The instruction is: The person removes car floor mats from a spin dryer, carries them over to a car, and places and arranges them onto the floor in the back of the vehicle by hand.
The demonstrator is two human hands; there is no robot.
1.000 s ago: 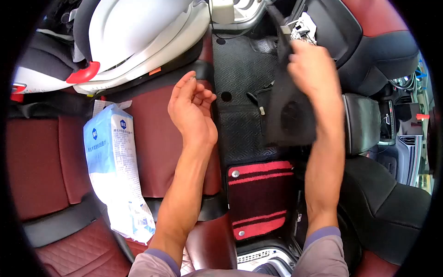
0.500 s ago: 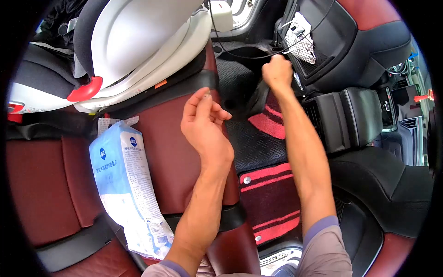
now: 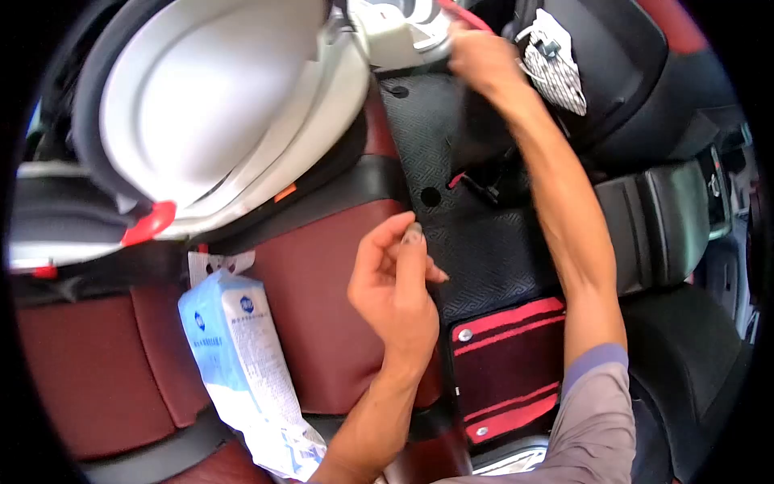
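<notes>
My left hand [image 3: 399,286] hangs over the edge of the dark red rear seat [image 3: 330,298]. Its fingers are curled and thumb and forefinger meet at a small greyish-brown spot, too small to name. My right hand [image 3: 486,60] reaches to the far side of the footwell, blurred by motion, its fingers closed. A red-striped floor mat [image 3: 466,14] shows just beyond that hand, its dark part hanging below; the exact grip is smeared. A second mat piece [image 3: 508,371], dark with red stripes and metal snaps, lies flat in the near footwell.
A white and grey child seat [image 3: 201,105] stands on the rear seat at upper left. Near it lies a blue and white tissue pack [image 3: 242,347]. A net pocket with a white cable [image 3: 556,68] hangs on the front seatback. The centre console [image 3: 653,218] is at right.
My right hand has moved up and away, and the striped mat has gone with it, baring textured black floor. My left hand keeps its curled pose. The whole view has shifted.
</notes>
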